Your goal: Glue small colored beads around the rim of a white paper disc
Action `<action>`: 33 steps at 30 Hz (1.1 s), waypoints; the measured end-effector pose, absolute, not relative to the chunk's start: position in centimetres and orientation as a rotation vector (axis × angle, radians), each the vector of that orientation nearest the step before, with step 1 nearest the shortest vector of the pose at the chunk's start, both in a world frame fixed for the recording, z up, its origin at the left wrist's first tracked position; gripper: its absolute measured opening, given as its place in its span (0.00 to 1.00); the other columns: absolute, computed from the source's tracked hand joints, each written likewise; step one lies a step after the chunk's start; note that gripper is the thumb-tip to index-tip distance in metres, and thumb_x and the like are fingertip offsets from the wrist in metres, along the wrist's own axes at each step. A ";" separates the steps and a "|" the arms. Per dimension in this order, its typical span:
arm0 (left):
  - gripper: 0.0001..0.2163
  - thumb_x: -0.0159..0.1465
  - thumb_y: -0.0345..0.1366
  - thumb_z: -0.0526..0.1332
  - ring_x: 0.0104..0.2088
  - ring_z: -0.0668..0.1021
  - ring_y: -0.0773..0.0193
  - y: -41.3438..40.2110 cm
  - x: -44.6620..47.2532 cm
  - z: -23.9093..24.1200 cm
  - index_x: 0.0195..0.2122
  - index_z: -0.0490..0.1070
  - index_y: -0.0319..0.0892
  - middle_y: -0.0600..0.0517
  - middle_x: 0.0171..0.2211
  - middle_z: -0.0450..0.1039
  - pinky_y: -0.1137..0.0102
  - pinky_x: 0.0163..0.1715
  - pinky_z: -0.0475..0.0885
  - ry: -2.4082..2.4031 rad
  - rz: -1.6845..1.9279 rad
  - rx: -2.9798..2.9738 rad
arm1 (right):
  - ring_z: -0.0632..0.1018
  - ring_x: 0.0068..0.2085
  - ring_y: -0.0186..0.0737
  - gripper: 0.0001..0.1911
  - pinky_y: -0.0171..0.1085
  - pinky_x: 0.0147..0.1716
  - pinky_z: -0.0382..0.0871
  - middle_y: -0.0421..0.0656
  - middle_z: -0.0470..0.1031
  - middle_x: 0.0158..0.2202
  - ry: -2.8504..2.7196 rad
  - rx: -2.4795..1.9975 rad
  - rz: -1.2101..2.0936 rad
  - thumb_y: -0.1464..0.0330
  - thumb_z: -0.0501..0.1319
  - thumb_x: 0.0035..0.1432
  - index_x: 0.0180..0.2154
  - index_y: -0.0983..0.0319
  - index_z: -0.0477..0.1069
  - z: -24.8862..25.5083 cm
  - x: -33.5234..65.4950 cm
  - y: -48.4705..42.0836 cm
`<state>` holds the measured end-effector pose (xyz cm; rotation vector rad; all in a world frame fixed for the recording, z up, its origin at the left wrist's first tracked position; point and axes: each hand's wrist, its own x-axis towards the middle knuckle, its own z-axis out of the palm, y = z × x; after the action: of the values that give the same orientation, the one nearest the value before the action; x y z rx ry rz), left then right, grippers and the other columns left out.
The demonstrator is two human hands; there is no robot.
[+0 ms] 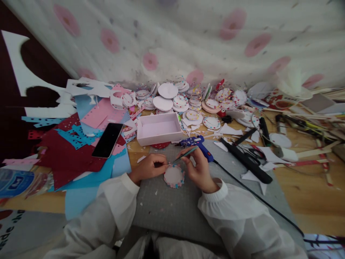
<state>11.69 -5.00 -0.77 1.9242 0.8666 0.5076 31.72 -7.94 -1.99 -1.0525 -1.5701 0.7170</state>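
Note:
A small round white disc [174, 175] edged with pink, blue and red bits lies on the grey cutting mat [161, 212] in front of me. My left hand [151, 167] is closed, thumb and fingertips pinched at the disc's upper left rim. From the other side my right hand [198, 171] grips dark teal tweezers [185, 154], whose tips point down and left to the disc's upper edge near my left fingertips. Whatever is between the tweezer tips is too small to make out. Just behind my right hand rests a blue hot glue gun [198, 144].
An open pale pink box [159, 128] stands behind my hands. Decorated discs [211, 122] are piled along the curtain [172, 43]. Coloured sheets [78, 151] and a phone [108, 140] lie left. A black tool [246, 160], scissors [253, 154] and the glue gun's cord [250, 194] lie right.

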 end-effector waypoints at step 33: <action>0.14 0.61 0.33 0.56 0.25 0.66 0.68 -5.0 11.7 -0.8 0.18 0.62 0.39 0.55 0.21 0.61 0.73 0.26 0.59 0.877 0.497 1.931 | 0.76 0.37 0.40 0.03 0.42 0.38 0.71 0.44 0.74 0.35 -1.455 -1.076 0.783 0.67 0.58 0.62 0.38 0.58 0.67 -1.9 31.9 -7.9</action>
<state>11.73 -4.98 -0.77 1.9314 0.8768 0.4968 31.88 -7.87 -1.91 -1.0757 -1.4547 0.7827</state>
